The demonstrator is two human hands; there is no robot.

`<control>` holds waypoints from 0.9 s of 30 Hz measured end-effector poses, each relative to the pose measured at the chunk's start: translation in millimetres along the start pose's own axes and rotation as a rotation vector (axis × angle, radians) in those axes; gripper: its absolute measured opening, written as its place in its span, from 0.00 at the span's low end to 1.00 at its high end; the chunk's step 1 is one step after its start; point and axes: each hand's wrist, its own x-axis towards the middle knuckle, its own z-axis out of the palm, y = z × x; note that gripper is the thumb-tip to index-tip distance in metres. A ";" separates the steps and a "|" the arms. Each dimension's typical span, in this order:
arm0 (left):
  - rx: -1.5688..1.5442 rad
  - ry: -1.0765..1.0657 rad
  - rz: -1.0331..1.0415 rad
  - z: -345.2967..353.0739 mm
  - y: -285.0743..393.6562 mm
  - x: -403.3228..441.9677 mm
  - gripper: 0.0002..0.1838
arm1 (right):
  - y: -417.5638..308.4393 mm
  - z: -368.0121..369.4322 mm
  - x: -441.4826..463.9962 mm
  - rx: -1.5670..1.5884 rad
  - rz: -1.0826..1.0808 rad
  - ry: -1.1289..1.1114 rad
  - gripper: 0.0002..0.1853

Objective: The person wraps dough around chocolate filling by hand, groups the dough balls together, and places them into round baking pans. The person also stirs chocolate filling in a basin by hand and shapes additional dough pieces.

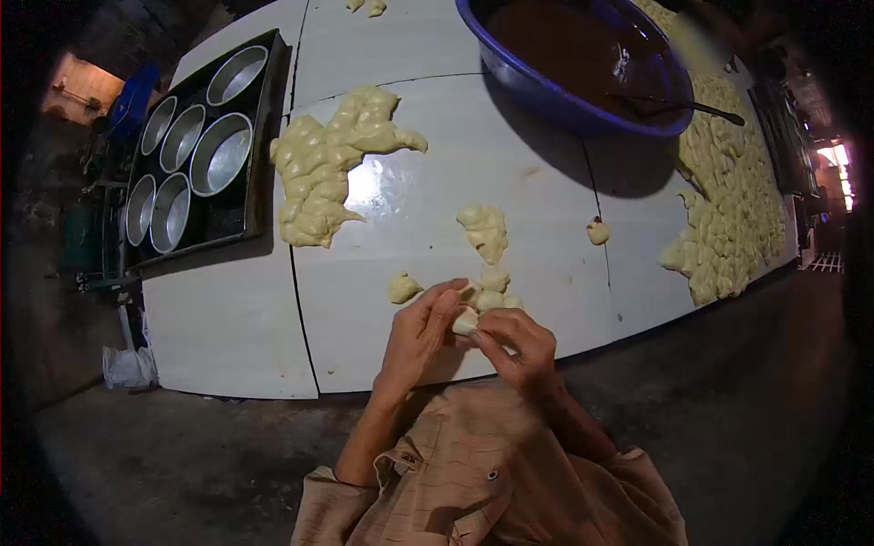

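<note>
L end of surface (218, 337): tray (272, 136) w/ tins (221, 155) in it. Just R of tray: dough clump (319, 177). Far side, R of ctr: basin (519, 69), utensil (719, 111) in it, handle over rim. R end: dough spread (728, 209). Near edge, ctr: hands (419, 332) on dough pieces (465, 322); chunk (482, 235) behind, lump (402, 288) just L.

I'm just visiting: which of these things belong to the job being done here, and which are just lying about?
Seem to belong:
- dough piece, between the left hand and right hand
- left dough pile
- right dough spread
- probably the bowl of brown stuff, though untouched

Seem just lying about:
- white bag
- perhaps the pans, untouched on their tray
</note>
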 end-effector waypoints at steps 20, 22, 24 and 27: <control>0.331 0.175 0.094 15.5 -33.8 -2.2 0.40 | 48.0 -24.2 -12.3 0.049 0.632 -0.052 0.12; 0.497 0.241 0.220 15.2 -33.7 -7.8 0.39 | 43.3 -31.0 -4.6 -0.144 0.505 0.032 0.14; 0.587 0.294 0.332 14.9 -30.5 -11.2 0.36 | 46.5 -37.0 5.3 -0.253 0.417 0.048 0.16; 0.508 0.234 0.190 19.6 -24.6 -8.3 0.34 | 47.2 -32.8 27.4 -0.201 0.294 -0.071 0.16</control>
